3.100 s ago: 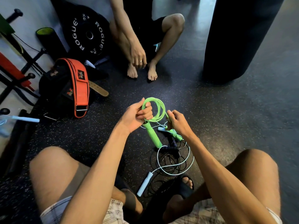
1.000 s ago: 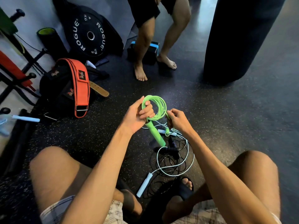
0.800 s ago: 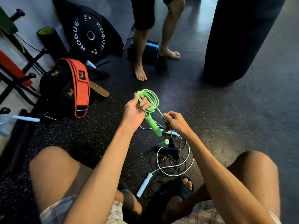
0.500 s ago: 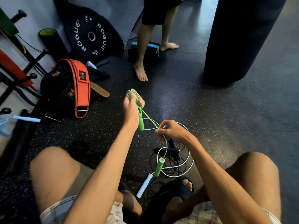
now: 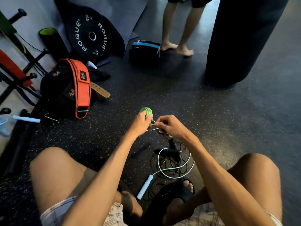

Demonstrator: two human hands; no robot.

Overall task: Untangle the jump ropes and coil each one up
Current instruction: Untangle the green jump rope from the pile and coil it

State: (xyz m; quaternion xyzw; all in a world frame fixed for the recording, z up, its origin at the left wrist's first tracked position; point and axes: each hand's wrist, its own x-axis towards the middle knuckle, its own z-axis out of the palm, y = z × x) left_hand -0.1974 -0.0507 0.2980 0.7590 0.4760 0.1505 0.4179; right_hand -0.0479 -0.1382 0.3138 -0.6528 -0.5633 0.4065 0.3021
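A green jump rope point(image 5: 146, 111) is bunched into a tight coil, and my left hand point(image 5: 141, 122) grips it above the floor. Close beside it, my right hand point(image 5: 169, 127) pinches the same rope's loose end; a bit of green handle shows under my fingers. Both hands nearly touch. Below them on the floor lies a white jump rope point(image 5: 176, 168) with a pale blue handle point(image 5: 145, 186), looped over a black jump rope point(image 5: 169, 162) with black handles. Those two lie tangled between my legs.
A red and black lifting belt point(image 5: 82, 85) lies on a bag at left, with a ROGUE weight plate point(image 5: 92, 35) behind it. A black punching bag point(image 5: 241, 39) stands at right. A person's bare legs point(image 5: 177, 30) are beyond, next to a black and blue bag point(image 5: 145, 49). My sandalled foot point(image 5: 182, 191) is near the ropes.
My right hand came up to meet my left, taking in the slack of the green rope. The hanging green handle rose off the floor. The other person stepped to the right.
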